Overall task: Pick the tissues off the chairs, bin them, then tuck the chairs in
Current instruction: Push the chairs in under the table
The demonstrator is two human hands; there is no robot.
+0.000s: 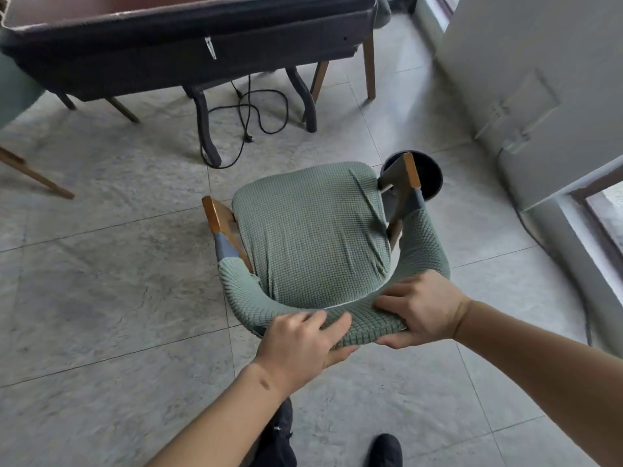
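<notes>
Fingers of left hand (300, 338) and right hand (421, 308) both curled tight round green-covered armchair (313, 230) backrest, chair mid-floor, black bin (429, 173) at its 1 o'clock, table (188, 38) up at 11

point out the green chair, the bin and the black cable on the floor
green chair (312, 230), head view, middle of the seat cover
bin (431, 178), head view, dark inside right of the armrest
black cable (247, 121), head view, loop under the table
</notes>
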